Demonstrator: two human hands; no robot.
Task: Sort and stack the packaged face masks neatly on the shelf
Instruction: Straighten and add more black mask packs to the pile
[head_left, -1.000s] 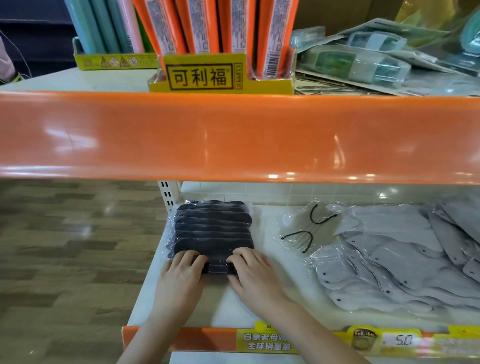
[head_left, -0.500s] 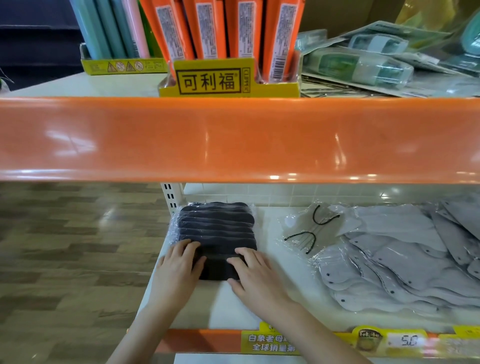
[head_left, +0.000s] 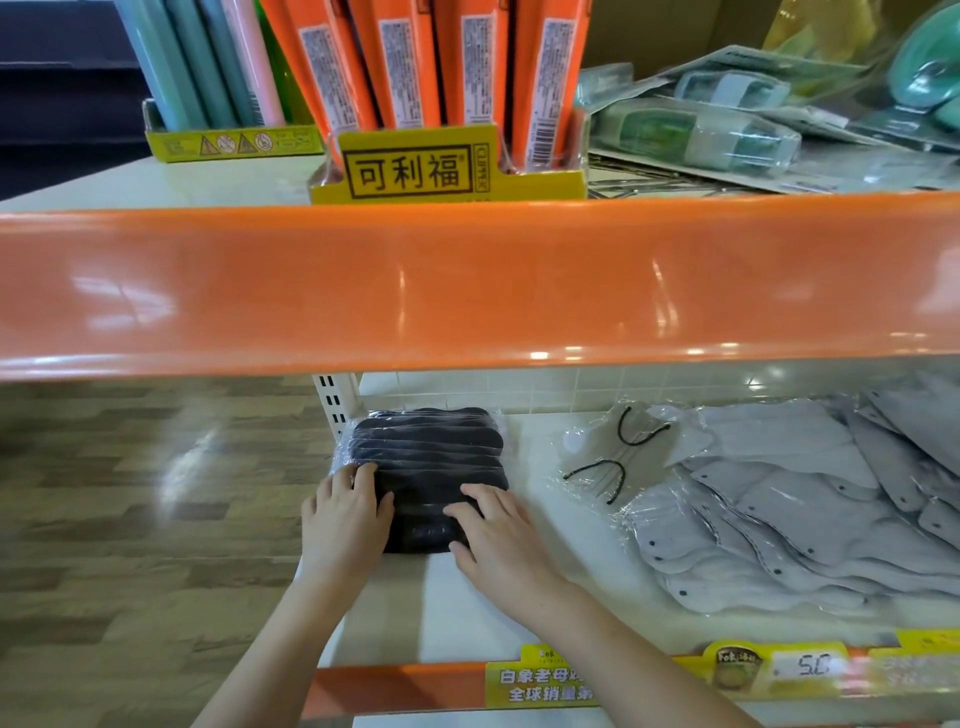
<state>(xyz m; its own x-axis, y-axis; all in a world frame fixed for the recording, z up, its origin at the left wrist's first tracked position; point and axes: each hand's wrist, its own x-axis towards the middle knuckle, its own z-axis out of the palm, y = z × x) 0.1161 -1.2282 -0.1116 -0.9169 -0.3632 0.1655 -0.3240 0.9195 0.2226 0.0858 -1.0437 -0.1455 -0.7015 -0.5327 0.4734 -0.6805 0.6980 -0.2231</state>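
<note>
Both hands, left (head_left: 347, 514) and right (head_left: 498, 525), lie flat with fingers spread on the near end of the black mask stack (head_left: 426, 462) at the shelf's (head_left: 467, 613) left end, squaring it; next comes gathering the scattered grey masks (head_left: 779, 493) alongside

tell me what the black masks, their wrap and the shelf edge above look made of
Black masks: soft matte fabric by the look, stacked in dull dark layers. Wrap: thin clear plastic film, crinkled and glinting at the edges. Shelf edge: glossy orange strip, plastic or painted metal; it mirrors the lights.
</note>
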